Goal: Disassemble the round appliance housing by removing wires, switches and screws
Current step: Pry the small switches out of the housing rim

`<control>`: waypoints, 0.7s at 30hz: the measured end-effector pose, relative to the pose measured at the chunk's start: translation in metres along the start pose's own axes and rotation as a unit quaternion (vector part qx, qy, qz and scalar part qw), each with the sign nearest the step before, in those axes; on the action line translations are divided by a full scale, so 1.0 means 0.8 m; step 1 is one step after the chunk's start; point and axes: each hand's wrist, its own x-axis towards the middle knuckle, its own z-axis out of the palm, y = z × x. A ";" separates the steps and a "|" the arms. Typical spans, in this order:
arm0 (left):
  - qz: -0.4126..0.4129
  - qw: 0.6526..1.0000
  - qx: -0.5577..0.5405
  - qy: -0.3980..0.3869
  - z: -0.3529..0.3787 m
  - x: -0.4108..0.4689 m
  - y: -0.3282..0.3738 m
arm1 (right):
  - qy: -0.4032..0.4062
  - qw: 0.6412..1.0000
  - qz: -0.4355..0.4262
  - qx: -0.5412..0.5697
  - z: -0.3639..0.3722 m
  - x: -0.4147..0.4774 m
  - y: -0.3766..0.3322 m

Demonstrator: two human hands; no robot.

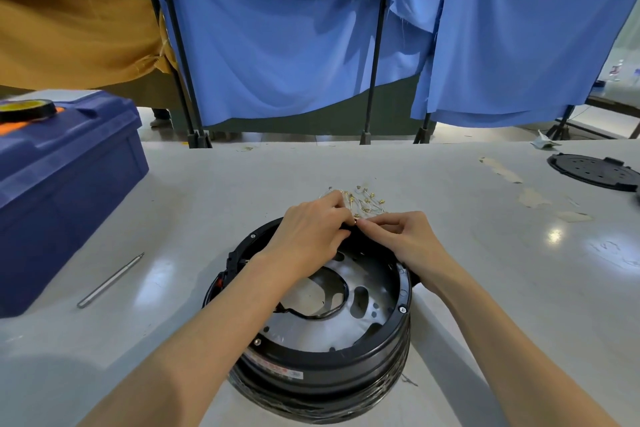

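Black and round, the housing sits open side up on the grey table just below me. I see the left hand and right hand curled over its far rim, fingertips pinching a small dark piece beside a pile of gold-tipped wires.

Housing black outside, inner plate silvery grey w/ dark cut-outs, red & white label on front wall. Wire black. Small parts pile gold. Table pale grey, glossy, w/ beige patches. Toolbox dark blue, orange spots; tape roll black & yellow. Rod silver. Lid black. Curtains blue, cloth mustard.
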 end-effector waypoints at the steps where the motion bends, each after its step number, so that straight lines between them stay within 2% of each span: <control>1: -0.009 1.000 -0.006 0.001 -0.001 -0.002 -0.002 | 0.003 1.000 -0.003 -0.008 0.000 0.000 -0.001; 7: -0.049 0.999 -0.008 -0.003 -0.007 -0.015 -0.013 | 0.023 0.998 -0.011 -0.062 0.001 0.004 -0.005; 13: -0.086 0.994 -0.069 -0.002 -0.019 -0.034 -0.013 | 0.057 0.989 -0.022 -0.136 0.001 0.012 -0.014; 18: -0.094 0.993 -0.062 -0.029 -0.020 -0.055 -0.006 | 0.127 0.950 -0.052 -0.280 0.002 0.001 -0.027; 21: -0.112 0.993 -0.031 -0.012 -0.021 -0.065 0.000 | 0.130 0.935 -0.098 -0.317 0.006 -0.026 -0.036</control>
